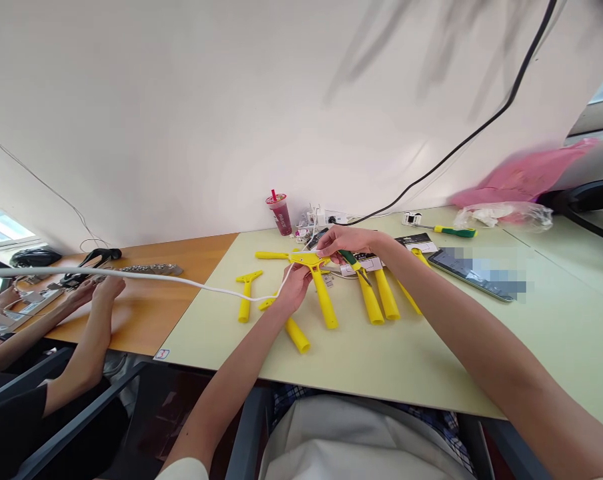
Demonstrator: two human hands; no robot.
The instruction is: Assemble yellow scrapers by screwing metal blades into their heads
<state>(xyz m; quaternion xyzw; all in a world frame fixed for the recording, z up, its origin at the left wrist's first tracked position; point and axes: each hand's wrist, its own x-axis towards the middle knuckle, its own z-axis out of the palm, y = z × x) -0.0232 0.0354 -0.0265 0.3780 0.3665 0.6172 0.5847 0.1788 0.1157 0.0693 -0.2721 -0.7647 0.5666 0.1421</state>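
My left hand [297, 281] is closed around the head of a yellow T-shaped scraper [324, 300], whose hollow handle points down toward me. My right hand [349, 239] has its fingertips pinched at the right end of that head. Tucked in the same hand is a green-and-yellow screwdriver [349, 257], its end slanting down to the right. Whether the right fingertips also hold a small part is too small to tell. Around my hands lie more yellow scrapers: one at the left [245, 297], one below my left wrist [296, 333], and several at the right [371, 300].
A red drink cup [281, 215] stands by the wall near a white power strip [326, 217]. At right are a tablet-like device [469, 273], another screwdriver [454, 231] and a pink bag [526, 173]. A white cable [221, 289] crosses in front. Another person's hands [109, 287] are at left.
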